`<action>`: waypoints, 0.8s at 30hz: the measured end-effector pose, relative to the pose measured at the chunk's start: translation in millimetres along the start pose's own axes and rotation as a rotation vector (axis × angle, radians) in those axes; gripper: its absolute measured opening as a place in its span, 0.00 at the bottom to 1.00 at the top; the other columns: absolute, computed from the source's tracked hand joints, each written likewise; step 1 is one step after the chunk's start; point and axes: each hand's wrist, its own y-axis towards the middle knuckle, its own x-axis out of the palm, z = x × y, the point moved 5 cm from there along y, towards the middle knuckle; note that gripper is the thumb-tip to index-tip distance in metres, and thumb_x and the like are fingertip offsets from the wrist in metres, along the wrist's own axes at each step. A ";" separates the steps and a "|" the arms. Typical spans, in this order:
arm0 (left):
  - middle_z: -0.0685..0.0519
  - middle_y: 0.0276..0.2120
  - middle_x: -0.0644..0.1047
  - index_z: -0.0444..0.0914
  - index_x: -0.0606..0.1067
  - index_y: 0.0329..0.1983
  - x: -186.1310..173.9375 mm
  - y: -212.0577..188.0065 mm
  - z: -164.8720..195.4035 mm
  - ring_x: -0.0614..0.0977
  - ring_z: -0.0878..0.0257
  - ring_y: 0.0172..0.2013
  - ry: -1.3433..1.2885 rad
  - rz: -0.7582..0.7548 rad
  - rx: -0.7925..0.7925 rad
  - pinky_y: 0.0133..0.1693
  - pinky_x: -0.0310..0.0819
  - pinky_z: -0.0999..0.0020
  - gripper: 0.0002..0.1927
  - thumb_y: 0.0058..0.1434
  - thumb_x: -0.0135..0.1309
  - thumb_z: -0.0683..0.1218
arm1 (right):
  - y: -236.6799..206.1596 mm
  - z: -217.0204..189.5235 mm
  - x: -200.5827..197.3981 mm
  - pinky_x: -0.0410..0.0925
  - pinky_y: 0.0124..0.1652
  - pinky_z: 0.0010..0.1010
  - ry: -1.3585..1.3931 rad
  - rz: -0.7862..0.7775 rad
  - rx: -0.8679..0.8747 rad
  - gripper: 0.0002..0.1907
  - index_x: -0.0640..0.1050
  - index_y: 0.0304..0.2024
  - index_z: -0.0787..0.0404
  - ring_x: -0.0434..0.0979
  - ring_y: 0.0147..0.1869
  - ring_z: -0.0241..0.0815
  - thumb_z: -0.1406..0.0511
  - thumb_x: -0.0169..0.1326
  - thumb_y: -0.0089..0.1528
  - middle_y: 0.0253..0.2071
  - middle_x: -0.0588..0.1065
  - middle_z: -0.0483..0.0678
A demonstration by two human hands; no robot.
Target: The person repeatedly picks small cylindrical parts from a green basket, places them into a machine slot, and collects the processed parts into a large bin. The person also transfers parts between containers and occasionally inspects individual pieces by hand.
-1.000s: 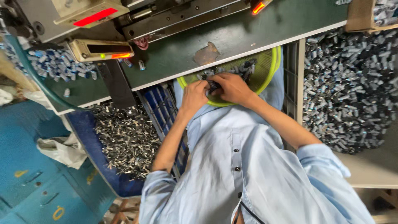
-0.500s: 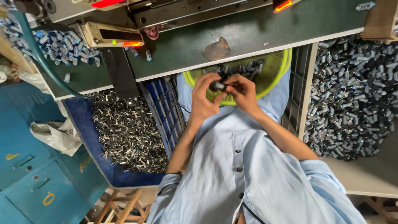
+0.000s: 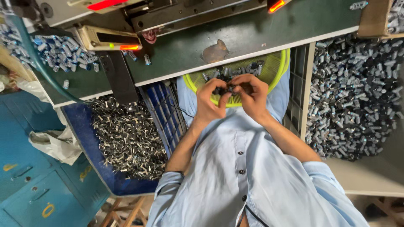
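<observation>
Both hands stay together since earlier: left hand (image 3: 210,101) and right hand (image 3: 251,97) pinch a small dark part (image 3: 229,89), lying crosswise between the fingertips, over the yellow basket (image 3: 275,67).

shirt (image 3: 248,185): light blue, buttoned | buttons: 3 dark | sleeves: rolled above elbows | forearms: bare

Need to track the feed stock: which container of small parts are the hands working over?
The yellow basket on the lap; both hands pinch parts above it. The blue tray and right bin lie aside.
</observation>
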 end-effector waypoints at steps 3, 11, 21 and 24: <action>0.43 0.37 0.76 0.34 0.72 0.38 -4.4 -0.2 18.4 0.80 0.44 0.41 0.101 0.133 0.225 0.46 0.77 0.56 0.14 0.49 0.59 0.33 | -2.3 17.7 0.0 0.75 0.53 0.30 0.252 0.004 0.098 0.09 0.71 0.48 0.68 0.81 0.52 0.39 0.78 0.55 0.67 0.47 0.79 0.54; 0.45 0.35 0.74 0.32 0.76 0.36 -19.2 -23.9 46.6 0.78 0.46 0.37 0.362 0.138 0.554 0.43 0.75 0.55 0.15 0.41 0.57 0.34 | -1.2 62.0 -13.9 0.75 0.45 0.34 0.635 -0.005 0.387 0.12 0.70 0.44 0.65 0.80 0.44 0.45 0.81 0.56 0.64 0.42 0.77 0.56; 0.45 0.45 0.81 0.31 0.75 0.43 -30.1 -35.5 -34.7 0.81 0.57 0.42 -0.579 0.228 -0.427 0.38 0.75 0.62 0.10 0.65 0.56 0.44 | 66.9 -20.1 25.9 0.75 0.50 0.32 0.366 -0.047 0.037 0.20 0.68 0.47 0.58 0.80 0.51 0.43 0.84 0.56 0.63 0.47 0.79 0.53; 0.46 0.40 0.81 0.32 0.75 0.41 -21.3 -52.1 -49.2 0.84 0.57 0.37 -0.698 0.233 -0.521 0.34 0.79 0.60 0.18 0.69 0.49 0.53 | 113.4 -82.8 42.9 0.75 0.46 0.28 -0.384 -0.013 -0.613 0.22 0.68 0.49 0.61 0.83 0.46 0.46 0.85 0.58 0.60 0.44 0.80 0.54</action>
